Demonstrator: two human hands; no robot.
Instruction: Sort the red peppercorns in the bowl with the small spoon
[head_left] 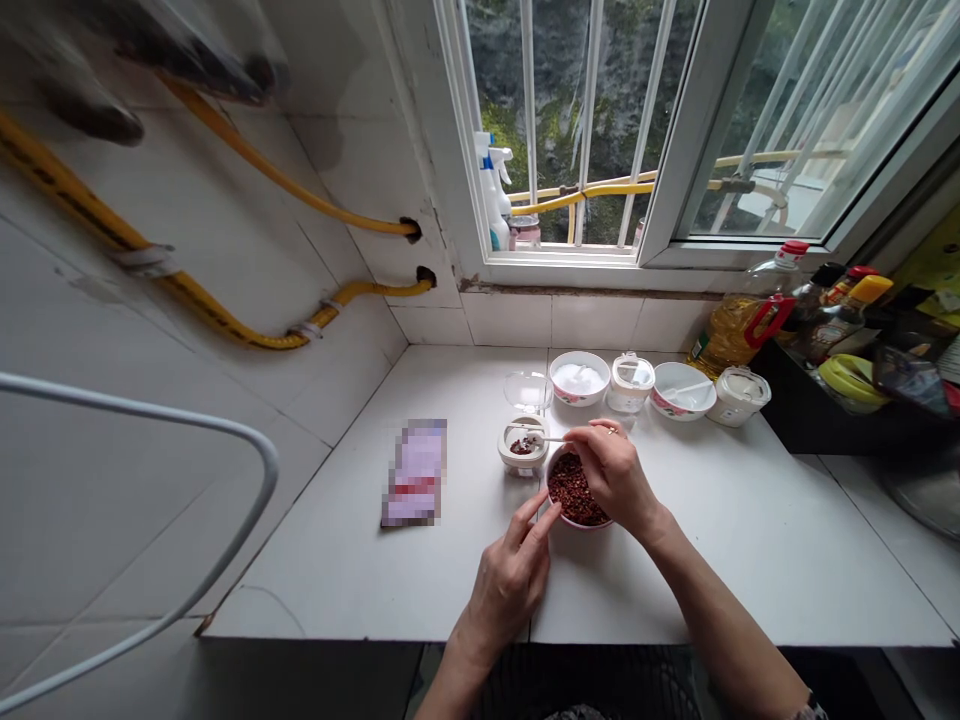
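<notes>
My right hand [611, 470] is closed on the handle of a small white spoon [553, 439]. The spoon's head is over the open mouth of a small clear jar [523, 458] with a white rim, which has some dark reddish grains inside. Just right of the jar stands a bowl [585, 525] filled with reddish-brown grains [576, 490], partly under my right hand. My left hand [517, 565] has its fingers stretched out against the bowl's left side.
Behind are a clear lid [527, 390], a bowl of white powder [580, 379], a lidded jar [631, 383], another bowl [683, 391] and another jar [739, 396]. An oil bottle [731, 325] and a black box of bottles stand right. A purple packet [416, 472] lies left.
</notes>
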